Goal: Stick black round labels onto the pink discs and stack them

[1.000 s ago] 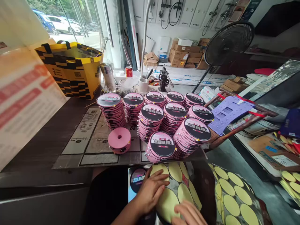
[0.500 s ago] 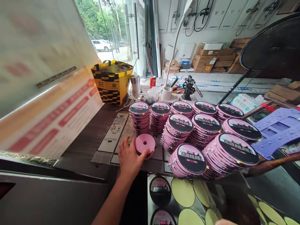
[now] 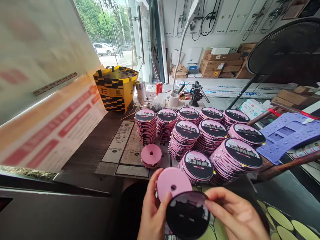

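My left hand (image 3: 153, 208) grips a pink foam disc (image 3: 175, 180) with a small hole in its middle, its plain face turned up. Between the thumb and fingers of my right hand (image 3: 232, 210) is a round black sticker (image 3: 187, 216) with a printed picture. The sticker overlaps the lower right of the disc; whether they touch, I cannot tell. Behind my left hand lies a short pile of plain-topped pink discs (image 3: 151, 155). Beyond and to the right stand several stacks of pink discs (image 3: 188, 130) topped with the same sort of sticker. Beneath my hands, a sticker sheet (image 3: 220, 230) is mostly covered.
On the left stands a yellow and black bag (image 3: 116, 90). A metal can (image 3: 140, 91), a red drink can (image 3: 159, 87), a white lamp (image 3: 178, 63) and a black clamp device (image 3: 197, 93) line the back. A fan (image 3: 282, 46) and purple plastic piece (image 3: 287, 133) are at right.
My left hand has lifted a pink disc off the short pile and brought it nearer. My right hand has come into view from the lower edge, holding a round sticker.
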{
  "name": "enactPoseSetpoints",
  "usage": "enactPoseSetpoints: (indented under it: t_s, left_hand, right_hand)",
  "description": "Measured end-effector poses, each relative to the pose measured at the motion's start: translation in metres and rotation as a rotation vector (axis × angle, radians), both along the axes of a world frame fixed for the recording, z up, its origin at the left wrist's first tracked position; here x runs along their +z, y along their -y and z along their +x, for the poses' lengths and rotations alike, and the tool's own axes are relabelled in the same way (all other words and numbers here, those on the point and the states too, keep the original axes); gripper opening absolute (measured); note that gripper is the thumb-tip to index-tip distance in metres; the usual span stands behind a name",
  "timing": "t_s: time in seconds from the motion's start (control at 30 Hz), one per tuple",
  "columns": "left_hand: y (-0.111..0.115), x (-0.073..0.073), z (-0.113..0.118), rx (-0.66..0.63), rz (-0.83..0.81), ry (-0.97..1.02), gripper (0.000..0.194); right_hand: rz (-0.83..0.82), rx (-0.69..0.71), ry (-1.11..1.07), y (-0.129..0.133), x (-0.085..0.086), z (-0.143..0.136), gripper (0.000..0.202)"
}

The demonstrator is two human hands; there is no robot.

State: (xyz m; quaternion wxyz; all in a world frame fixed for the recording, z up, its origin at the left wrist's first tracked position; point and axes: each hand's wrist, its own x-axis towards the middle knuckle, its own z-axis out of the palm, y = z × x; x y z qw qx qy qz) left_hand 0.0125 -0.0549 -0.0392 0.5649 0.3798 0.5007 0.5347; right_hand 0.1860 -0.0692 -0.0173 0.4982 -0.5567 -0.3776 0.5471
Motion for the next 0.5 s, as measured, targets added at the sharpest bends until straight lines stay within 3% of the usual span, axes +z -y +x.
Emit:
enactPoseSetpoints:
  t_s: [0.1, 0.2, 0.33, 0.5]
  left_hand:
    - [0.019, 0.000, 0.007, -0.081, -0.216, 0.351, 0.064]
    - [0.024, -0.002, 0.006, -0.171, -0.367, 0.564, 0.069]
    - [0.023, -0.004, 0.000, -0.273, -0.359, 0.738, 0.068]
    - [0.024, -0.005, -0.003, -0.334, -0.328, 0.774, 0.073]
  right_hand:
    - [-0.071, -0.001, -0.101, -0.011, -0.005, -0.010, 0.027]
    - [-0.125, -0.024, -0.142, -0.014, -0.006, -0.016, 0.028]
    - [-0.127, -0.036, -0.171, -0.014, -0.005, -0.013, 0.027]
    - [-0.143, -0.032, -0.170, -0.016, -0.005, -0.010, 0.025]
